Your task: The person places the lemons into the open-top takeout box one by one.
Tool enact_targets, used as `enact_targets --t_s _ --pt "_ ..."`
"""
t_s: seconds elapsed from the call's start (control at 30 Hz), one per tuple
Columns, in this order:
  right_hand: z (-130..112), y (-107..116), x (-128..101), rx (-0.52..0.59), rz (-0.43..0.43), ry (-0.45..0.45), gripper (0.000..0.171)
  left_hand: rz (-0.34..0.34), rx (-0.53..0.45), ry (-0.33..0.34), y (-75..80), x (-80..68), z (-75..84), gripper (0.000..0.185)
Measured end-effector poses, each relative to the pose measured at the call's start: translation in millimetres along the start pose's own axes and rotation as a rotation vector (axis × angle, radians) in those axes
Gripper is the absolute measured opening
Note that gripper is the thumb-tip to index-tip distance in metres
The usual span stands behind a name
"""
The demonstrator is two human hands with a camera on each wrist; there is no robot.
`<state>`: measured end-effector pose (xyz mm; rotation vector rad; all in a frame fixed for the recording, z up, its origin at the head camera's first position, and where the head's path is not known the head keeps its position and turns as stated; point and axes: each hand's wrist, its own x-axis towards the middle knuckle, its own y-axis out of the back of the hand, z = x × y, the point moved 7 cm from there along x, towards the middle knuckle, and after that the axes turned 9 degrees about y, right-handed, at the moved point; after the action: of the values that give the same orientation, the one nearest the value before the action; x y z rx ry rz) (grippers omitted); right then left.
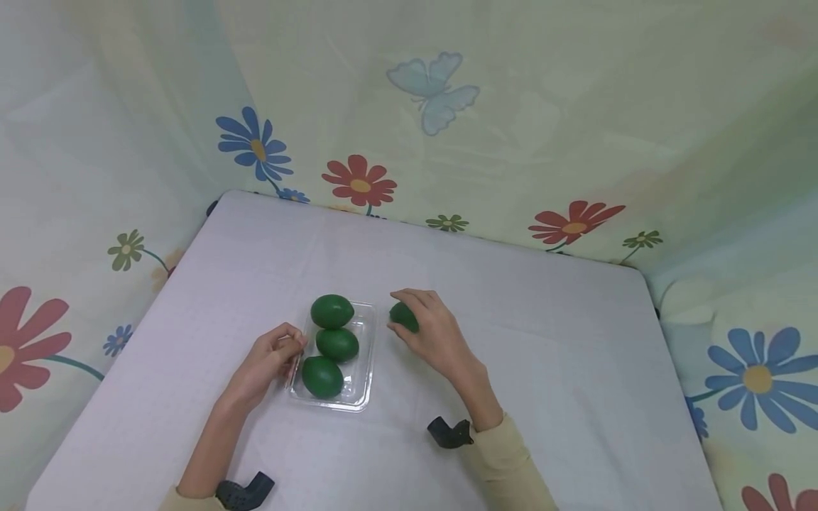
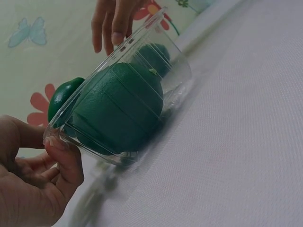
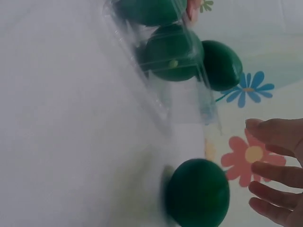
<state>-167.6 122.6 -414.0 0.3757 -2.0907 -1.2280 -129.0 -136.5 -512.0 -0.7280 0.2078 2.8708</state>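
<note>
From the head view, your left hand [image 1: 271, 358] pinches the left rim of the clear plastic tray [image 1: 358, 387] on the white-clothed table [image 1: 543, 341]; three smooth, egg-shaped green fruits [image 1: 336, 344] lie in a row inside. Just right of the tray, your right hand [image 1: 434, 326] cups a fourth green fruit [image 1: 404, 316].

At your left wrist, thumb and fingers [image 2: 64, 161] clamp the tray's ribbed rim.

At your right wrist, the fingers [image 3: 277, 179] are spread, apart from the loose fruit [image 3: 198, 193] below the tray; whether they touch it, you cannot tell.

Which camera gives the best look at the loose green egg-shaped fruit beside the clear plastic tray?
The right wrist view: the loose green egg-shaped fruit lies unobstructed. The head view shows it half covered by the right hand. The left wrist view hardly shows it, behind the clear plastic tray.
</note>
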Motion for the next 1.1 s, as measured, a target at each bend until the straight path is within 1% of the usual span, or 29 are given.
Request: enact_targets --t_s 0.37,0.5,0.73,1.1 --pt "31.8 -26.3 -12.4 0.028 -0.122 -0.166 0.055 -0.003 -0.006 -0.001 -0.2 2.5 -1.7 0.026" --pt "42.5 -35.4 -17.7 0.032 -0.136 -0.203 0.056 -0.003 -0.01 -0.004 0.0 2.5 -1.6 0.027" --pt "46.5 -40.1 -20.1 0.053 -0.118 -0.206 0.056 -0.002 -0.013 -0.005 0.3 2.6 -1.5 0.026" --pt "42.1 -38.3 -21.5 0.033 -0.094 -0.17 0.056 0.002 -0.01 -0.013 0.8 3.2 -2.1 0.026"
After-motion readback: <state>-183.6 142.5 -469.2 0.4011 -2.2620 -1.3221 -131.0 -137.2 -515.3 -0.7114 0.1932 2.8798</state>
